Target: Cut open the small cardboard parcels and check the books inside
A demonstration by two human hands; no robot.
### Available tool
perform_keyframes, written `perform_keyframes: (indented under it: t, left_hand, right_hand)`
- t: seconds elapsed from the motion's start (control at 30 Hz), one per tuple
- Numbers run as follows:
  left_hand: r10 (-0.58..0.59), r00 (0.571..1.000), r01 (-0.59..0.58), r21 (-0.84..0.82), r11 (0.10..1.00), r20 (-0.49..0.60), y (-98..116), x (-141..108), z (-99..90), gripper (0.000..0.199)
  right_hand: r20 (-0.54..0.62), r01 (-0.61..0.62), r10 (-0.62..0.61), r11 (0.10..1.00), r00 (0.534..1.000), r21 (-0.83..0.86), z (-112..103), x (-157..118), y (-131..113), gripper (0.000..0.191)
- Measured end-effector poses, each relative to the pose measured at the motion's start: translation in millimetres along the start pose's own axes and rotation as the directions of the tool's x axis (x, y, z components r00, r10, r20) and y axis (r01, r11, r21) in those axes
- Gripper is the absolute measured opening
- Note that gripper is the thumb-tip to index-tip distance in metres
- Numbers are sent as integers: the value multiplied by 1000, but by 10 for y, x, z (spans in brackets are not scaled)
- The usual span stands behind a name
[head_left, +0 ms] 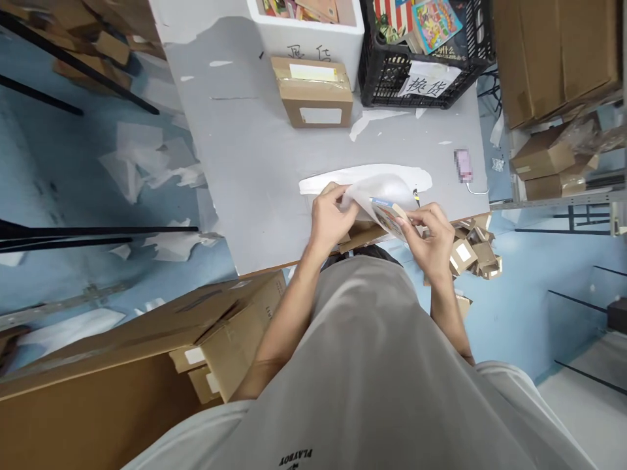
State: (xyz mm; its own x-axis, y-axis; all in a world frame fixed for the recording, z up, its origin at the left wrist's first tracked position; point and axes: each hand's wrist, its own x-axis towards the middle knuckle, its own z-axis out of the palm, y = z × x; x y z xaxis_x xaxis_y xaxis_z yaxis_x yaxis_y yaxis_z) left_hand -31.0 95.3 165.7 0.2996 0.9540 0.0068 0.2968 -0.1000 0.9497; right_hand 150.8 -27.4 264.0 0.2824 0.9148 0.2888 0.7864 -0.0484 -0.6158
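My left hand (330, 215) pinches the edge of a thin, whitish wrapping sheet (377, 190), which looks like foam or soft plastic. Partly covered by that sheet is a book (389, 215) with a blue-edged, colourful cover, held tilted near the table's front edge. My right hand (428, 235) grips the book by its right side, thumb and fingers closed on it. Behind the sheet, a white strip (328, 181) lies flat on the grey table (255, 170). A small yellow and black item (416, 194) shows just past the book; its kind is unclear.
Across the table stand a taped cardboard box (313, 98), a white foam box (313, 36) of books and a black crate (416, 81) of books. A pink phone-like item (462, 165) with a cable lies right. Large cartons (240, 339) flank my left; flattened boxes (477, 251) lie right.
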Motion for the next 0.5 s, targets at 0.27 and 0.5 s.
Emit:
perform_keyframes:
  t: [0.27, 0.5]
  left_hand:
    - [9, 998, -8, 5, 1000, -64, -209, 22, 1, 32]
    - [-67, 984, 80, 76, 994, -164, -320, 47, -13, 40]
  right_hand:
    - [-291, -108, 146, 984, 946, 144, -323, -111, -35, 21]
    - [-432, -105, 179, 976, 884, 188, -797, 15, 313, 27]
